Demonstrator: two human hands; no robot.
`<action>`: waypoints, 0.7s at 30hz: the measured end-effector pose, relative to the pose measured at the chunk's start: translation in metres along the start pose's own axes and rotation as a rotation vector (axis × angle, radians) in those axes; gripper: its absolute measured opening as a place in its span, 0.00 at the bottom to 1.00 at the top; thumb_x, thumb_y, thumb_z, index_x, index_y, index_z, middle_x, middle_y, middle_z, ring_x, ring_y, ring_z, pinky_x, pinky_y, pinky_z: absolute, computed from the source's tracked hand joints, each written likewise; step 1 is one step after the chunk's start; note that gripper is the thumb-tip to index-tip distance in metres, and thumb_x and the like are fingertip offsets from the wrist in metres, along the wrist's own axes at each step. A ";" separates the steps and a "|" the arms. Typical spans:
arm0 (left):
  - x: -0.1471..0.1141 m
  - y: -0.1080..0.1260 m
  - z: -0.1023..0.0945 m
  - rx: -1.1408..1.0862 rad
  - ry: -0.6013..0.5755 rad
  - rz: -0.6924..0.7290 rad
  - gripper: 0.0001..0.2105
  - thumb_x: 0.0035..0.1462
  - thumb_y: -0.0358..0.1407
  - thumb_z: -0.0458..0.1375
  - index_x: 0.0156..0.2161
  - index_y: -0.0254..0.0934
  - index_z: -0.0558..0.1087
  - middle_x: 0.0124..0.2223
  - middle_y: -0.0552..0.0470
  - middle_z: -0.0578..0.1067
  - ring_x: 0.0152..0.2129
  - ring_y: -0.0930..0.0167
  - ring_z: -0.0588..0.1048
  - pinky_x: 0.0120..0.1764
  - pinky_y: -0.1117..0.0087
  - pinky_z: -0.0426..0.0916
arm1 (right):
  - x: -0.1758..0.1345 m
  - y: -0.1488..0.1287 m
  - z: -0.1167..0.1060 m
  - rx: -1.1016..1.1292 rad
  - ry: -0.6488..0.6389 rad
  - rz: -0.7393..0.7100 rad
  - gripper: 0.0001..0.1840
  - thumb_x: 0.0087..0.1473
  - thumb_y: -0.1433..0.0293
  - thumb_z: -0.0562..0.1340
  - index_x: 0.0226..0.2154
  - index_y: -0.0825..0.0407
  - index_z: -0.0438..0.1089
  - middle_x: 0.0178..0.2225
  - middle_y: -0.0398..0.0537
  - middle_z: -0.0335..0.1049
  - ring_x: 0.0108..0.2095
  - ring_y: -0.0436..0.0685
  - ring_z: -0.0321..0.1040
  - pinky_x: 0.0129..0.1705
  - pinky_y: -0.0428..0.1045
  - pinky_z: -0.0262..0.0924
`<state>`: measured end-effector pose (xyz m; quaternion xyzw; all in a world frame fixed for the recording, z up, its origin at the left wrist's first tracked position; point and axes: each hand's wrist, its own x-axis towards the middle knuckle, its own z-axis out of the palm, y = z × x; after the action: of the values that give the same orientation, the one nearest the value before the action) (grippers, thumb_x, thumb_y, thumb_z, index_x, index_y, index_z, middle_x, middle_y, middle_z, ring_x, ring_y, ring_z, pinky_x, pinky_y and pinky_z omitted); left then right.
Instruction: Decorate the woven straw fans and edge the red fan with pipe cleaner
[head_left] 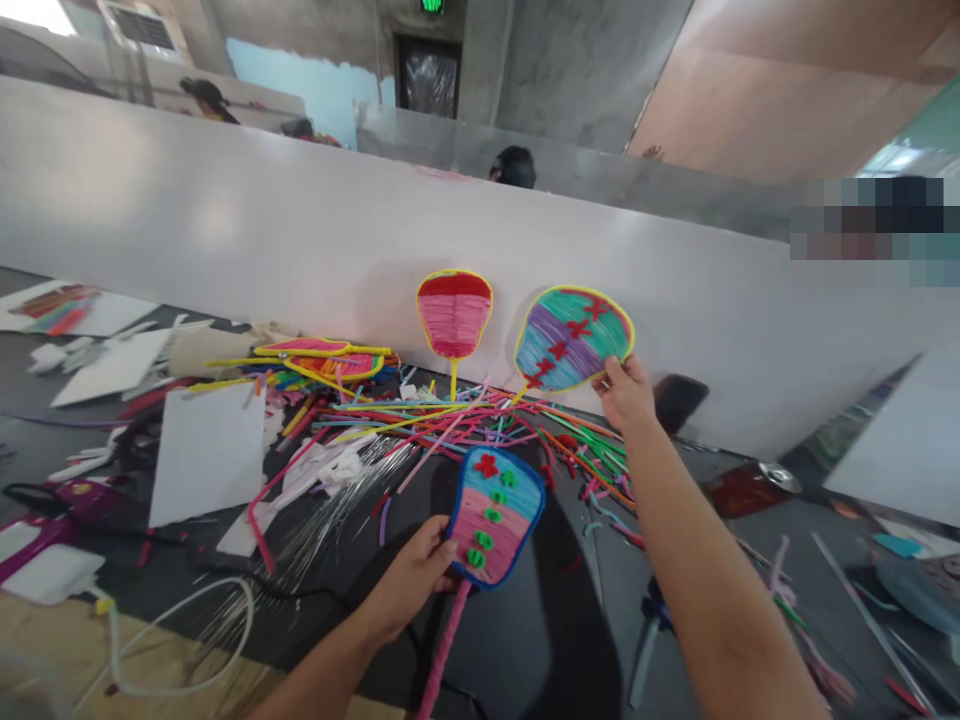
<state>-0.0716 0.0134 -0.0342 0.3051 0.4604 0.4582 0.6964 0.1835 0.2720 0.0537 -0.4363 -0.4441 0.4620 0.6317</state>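
My left hand [416, 575] pinches the lower left edge of a hand fan [502, 520], blue-rimmed with blue and pink bands, green and red flower shapes and a twisted pink handle. My right hand [626, 390] grips the lower right edge of a yellow-rimmed fan [566, 340] in green, purple and blue, with red flower shapes along it. That fan tilts to the right against the white partition. Left of it a red and pink fan [454, 315] stands upright on a yellow handle. Behind the blue-rimmed fan lies a heap of coloured pipe cleaners [450, 425].
White boards [210, 450], silvery wires [322, 530] and a purple glue gun [67, 510] lie to the left. More fans [337, 360] rest behind them. A dark phone [679, 400] and a red can [754, 488] are at right. The white partition [315, 240] borders the table's back.
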 end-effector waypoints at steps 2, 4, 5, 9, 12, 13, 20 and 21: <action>-0.001 0.002 0.001 -0.004 -0.005 -0.012 0.16 0.52 0.43 0.60 0.44 0.37 0.68 0.41 0.45 0.75 0.35 0.68 0.75 0.35 0.67 0.70 | 0.008 0.002 0.011 0.009 -0.013 -0.015 0.07 0.53 0.65 0.62 0.31 0.49 0.63 0.26 0.35 0.63 0.23 0.44 0.59 0.30 0.44 0.61; -0.001 0.003 0.002 0.002 0.003 -0.016 0.16 0.52 0.44 0.60 0.43 0.37 0.69 0.41 0.45 0.75 0.35 0.68 0.74 0.35 0.68 0.69 | 0.014 0.006 0.021 0.009 -0.032 -0.019 0.12 0.49 0.64 0.64 0.28 0.48 0.59 0.22 0.32 0.58 0.21 0.44 0.56 0.29 0.43 0.59; -0.002 0.004 0.002 0.008 0.004 -0.015 0.16 0.52 0.44 0.60 0.43 0.37 0.69 0.42 0.45 0.75 0.35 0.68 0.74 0.35 0.68 0.69 | 0.017 0.009 0.026 0.004 -0.042 -0.017 0.13 0.47 0.63 0.64 0.27 0.48 0.58 0.22 0.32 0.57 0.21 0.44 0.55 0.28 0.42 0.59; -0.001 0.003 0.000 0.028 0.013 -0.027 0.16 0.51 0.42 0.61 0.43 0.37 0.70 0.44 0.44 0.75 0.36 0.66 0.75 0.35 0.68 0.69 | 0.024 0.019 0.040 -0.050 -0.066 0.009 0.17 0.44 0.61 0.65 0.25 0.48 0.56 0.20 0.32 0.56 0.20 0.44 0.53 0.24 0.42 0.55; 0.003 0.000 -0.004 0.046 0.028 -0.048 0.19 0.50 0.42 0.62 0.46 0.38 0.69 0.45 0.44 0.75 0.37 0.65 0.75 0.35 0.68 0.70 | 0.033 0.025 0.046 -0.115 -0.060 0.020 0.15 0.46 0.60 0.64 0.25 0.48 0.56 0.19 0.32 0.56 0.19 0.45 0.53 0.23 0.42 0.53; 0.004 -0.001 -0.005 0.055 0.028 -0.054 0.19 0.50 0.43 0.62 0.47 0.39 0.69 0.46 0.44 0.74 0.38 0.64 0.75 0.35 0.67 0.70 | 0.037 0.026 0.047 -0.137 -0.054 0.018 0.15 0.47 0.60 0.63 0.25 0.48 0.57 0.19 0.32 0.56 0.19 0.45 0.53 0.22 0.42 0.52; 0.010 0.003 -0.007 0.148 0.010 -0.091 0.24 0.47 0.47 0.63 0.48 0.39 0.67 0.48 0.44 0.74 0.43 0.60 0.74 0.42 0.63 0.69 | 0.061 0.032 0.052 -0.241 -0.040 -0.047 0.10 0.51 0.63 0.60 0.36 0.48 0.62 0.25 0.36 0.62 0.24 0.46 0.57 0.25 0.42 0.56; 0.010 0.003 -0.007 0.155 0.007 -0.094 0.25 0.47 0.48 0.63 0.49 0.39 0.66 0.48 0.44 0.74 0.43 0.60 0.73 0.42 0.62 0.69 | 0.061 0.034 0.053 -0.247 -0.051 -0.053 0.12 0.52 0.63 0.59 0.39 0.48 0.61 0.27 0.37 0.63 0.25 0.46 0.58 0.26 0.43 0.57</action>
<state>-0.0778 0.0238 -0.0383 0.3345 0.5106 0.3893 0.6898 0.1370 0.3452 0.0428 -0.4870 -0.5250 0.3980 0.5735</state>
